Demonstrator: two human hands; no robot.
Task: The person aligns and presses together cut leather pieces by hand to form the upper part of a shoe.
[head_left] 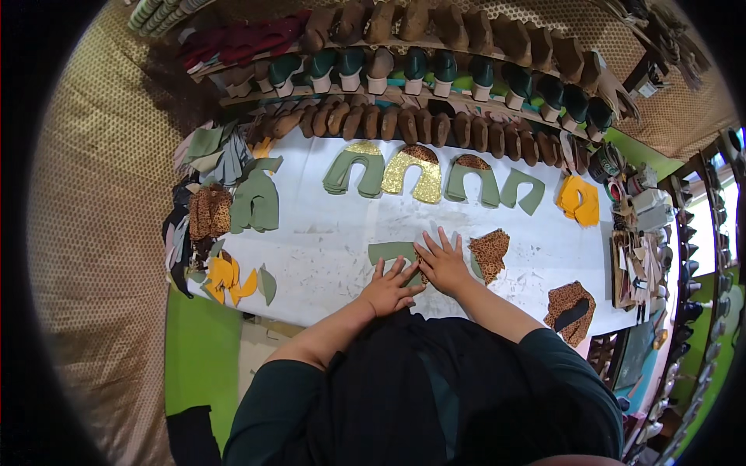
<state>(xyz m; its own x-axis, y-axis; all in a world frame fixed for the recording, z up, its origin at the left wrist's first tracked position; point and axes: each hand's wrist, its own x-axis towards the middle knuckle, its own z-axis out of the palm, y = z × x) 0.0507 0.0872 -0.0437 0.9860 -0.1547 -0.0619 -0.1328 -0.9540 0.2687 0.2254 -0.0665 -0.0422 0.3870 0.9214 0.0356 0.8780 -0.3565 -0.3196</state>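
My left hand (390,290) lies flat with its fingers spread on the near part of a green material piece (391,251). Beside it, my right hand (443,266) presses down flat, fingers apart, over a leopard-print scrap that shows only slightly between the hands. Both palms hide most of what is under them. Just right of my right hand is a leopard-print piece (489,255) with a green edge beneath it. Closer to the table's right front corner rests another leopard-print piece (584,295) with a black strip (572,314) on top.
Across the white table's (311,241) far side lie horseshoe-shaped green pieces (336,172) and a gold glitter one (426,182). Yellow pieces (579,203) sit at the right, yellow scraps (225,276) at the left. Behind stand racks of brown shoe lasts (408,124) and green heeled shoes (416,66).
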